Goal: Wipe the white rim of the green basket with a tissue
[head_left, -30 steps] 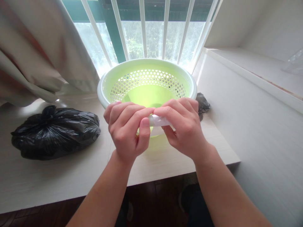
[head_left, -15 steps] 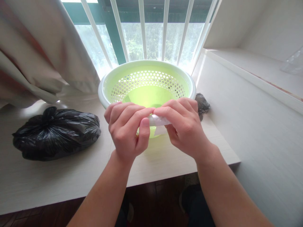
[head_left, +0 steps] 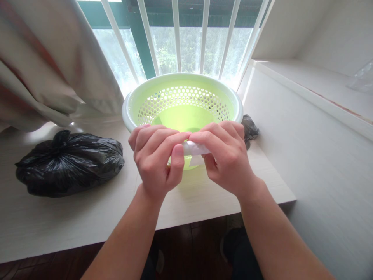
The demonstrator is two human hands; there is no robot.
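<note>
Between my two hands is a small white rolled piece (head_left: 196, 148), with a thin flap hanging below it. My left hand (head_left: 159, 157) has its fingers wrapped round the roll's left end, thumb pressed on the near side. At the other end my right hand (head_left: 224, 155) grips it with curled fingers, its thumb mostly hidden underneath. The index fingertips of both hands meet above the roll. Just behind the hands stands a light green basket (head_left: 183, 112) with a perforated wall and a pale rim; the hands cover part of its near side.
A knotted black plastic bag (head_left: 71, 163) lies on the pale wooden surface (head_left: 96, 217) at the left. Another dark bag (head_left: 250, 130) is partly hidden behind the basket's right side. A curtain (head_left: 49, 62) hangs at the left, a barred window behind, a shelf (head_left: 320, 85) at the right.
The view has shifted very slightly. Both hands keep their hold on the white roll, with hardly any change in their pose.
</note>
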